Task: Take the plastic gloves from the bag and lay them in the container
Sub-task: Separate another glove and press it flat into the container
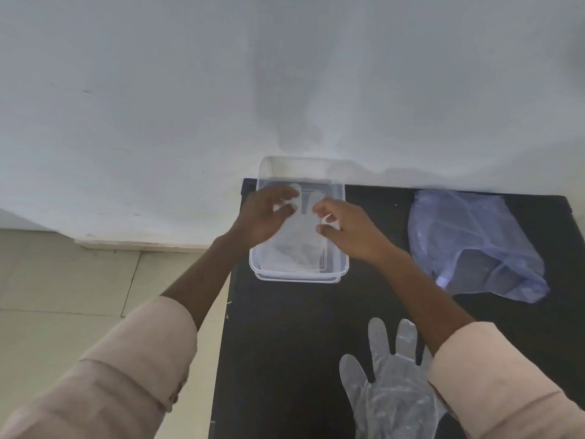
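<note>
A clear plastic container [300, 275] stands at the far left of the black table. Inside it lies a clear plastic glove [303, 236], fingers pointing toward the wall. My left hand [264, 217] and my right hand [348, 231] hover over the container, each pinching a side of that glove near its fingers. A second clear glove [391, 384] lies flat on the table near me, partly under my right sleeve. The bluish plastic bag [471, 245] lies crumpled to the right of the container, with nobody touching it.
The black table [285, 343] ends just left of the container; beyond the edge is a tiled floor [79, 296]. A white wall [285, 74] rises right behind the table and container.
</note>
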The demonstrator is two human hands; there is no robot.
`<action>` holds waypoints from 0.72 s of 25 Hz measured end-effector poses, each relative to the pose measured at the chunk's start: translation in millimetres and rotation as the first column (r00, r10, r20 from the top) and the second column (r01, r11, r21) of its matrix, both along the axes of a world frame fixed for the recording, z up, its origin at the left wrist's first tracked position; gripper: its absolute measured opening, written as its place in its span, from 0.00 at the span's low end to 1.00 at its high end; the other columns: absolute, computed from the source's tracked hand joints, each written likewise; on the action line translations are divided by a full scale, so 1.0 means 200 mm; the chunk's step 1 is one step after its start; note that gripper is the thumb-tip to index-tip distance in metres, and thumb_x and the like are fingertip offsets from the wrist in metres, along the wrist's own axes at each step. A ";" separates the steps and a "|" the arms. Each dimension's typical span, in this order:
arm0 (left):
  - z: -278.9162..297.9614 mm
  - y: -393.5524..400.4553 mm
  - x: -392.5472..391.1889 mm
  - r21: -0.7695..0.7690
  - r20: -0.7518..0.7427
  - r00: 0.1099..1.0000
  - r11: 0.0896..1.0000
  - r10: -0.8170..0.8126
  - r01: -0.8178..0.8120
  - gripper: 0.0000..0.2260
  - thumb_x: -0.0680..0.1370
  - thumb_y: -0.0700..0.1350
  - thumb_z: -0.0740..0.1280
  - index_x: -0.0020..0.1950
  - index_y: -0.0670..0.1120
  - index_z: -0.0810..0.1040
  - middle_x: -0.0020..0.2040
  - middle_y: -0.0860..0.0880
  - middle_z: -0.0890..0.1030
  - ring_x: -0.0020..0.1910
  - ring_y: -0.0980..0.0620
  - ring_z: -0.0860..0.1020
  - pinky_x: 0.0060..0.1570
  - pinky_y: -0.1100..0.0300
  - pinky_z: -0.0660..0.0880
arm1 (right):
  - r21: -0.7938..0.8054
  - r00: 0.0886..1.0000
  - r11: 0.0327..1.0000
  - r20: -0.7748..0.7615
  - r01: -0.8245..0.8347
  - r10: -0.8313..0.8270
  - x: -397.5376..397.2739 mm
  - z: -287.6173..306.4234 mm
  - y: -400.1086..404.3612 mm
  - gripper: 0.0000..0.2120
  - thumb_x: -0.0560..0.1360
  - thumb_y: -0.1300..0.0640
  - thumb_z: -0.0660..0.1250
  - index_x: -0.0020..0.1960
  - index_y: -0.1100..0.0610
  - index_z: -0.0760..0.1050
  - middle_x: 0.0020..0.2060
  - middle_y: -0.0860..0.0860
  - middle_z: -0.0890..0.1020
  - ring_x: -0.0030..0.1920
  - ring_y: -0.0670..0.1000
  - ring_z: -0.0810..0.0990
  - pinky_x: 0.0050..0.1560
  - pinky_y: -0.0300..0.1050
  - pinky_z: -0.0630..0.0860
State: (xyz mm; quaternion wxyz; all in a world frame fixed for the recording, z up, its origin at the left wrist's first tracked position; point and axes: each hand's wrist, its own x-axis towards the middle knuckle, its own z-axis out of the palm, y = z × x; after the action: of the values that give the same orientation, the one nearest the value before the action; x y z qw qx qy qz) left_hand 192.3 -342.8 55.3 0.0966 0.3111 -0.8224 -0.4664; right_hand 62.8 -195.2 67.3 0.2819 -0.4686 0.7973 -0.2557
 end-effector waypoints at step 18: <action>0.09 1.42 0.12 0.566 0.066 0.997 0.824 -0.037 -0.007 0.10 0.79 0.42 0.64 0.58 0.46 0.80 0.49 0.47 0.83 0.44 0.51 0.79 0.46 0.57 0.72 | 0.079 0.551 0.727 0.599 0.682 -0.581 0.24 -0.01 1.36 0.04 0.76 0.58 0.66 0.49 0.55 0.79 0.46 0.54 0.84 0.45 0.50 0.81 0.45 0.45 0.76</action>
State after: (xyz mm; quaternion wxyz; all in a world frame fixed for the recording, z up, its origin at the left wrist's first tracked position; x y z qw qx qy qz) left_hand 216.5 -59.7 72.6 -0.0341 0.3365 -0.6526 -0.6780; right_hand 111.0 76.4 65.7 0.3626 -0.0678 0.7601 -0.5349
